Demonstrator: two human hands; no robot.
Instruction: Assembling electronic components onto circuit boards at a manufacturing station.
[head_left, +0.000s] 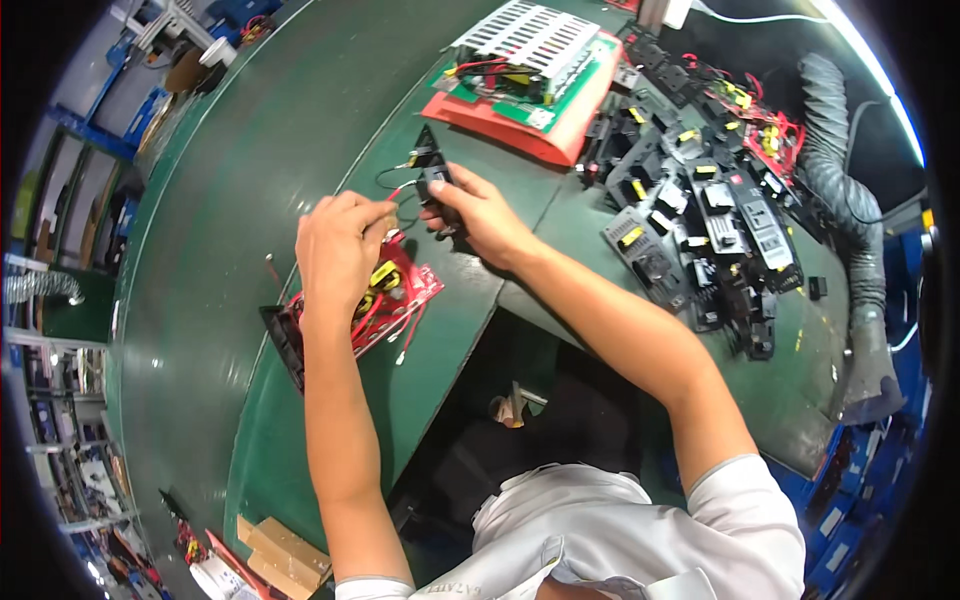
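My right hand is closed around a black plastic part, which tilts up above the bench. Thin leads, among them a red wire, run from this part toward my left hand. The left fingers are pinched together at the wires, and their tips partly hide what they grip. Below the left hand lies a heap of red wires with yellow-wrapped coils on red material. A black plastic housing sits beside it, partly covered by my left forearm.
A green circuit board under a slotted metal cover rests on an orange-red pad at the back. Many black plastic modules are piled on the right, near a grey flexible duct. Cardboard lies at the lower left.
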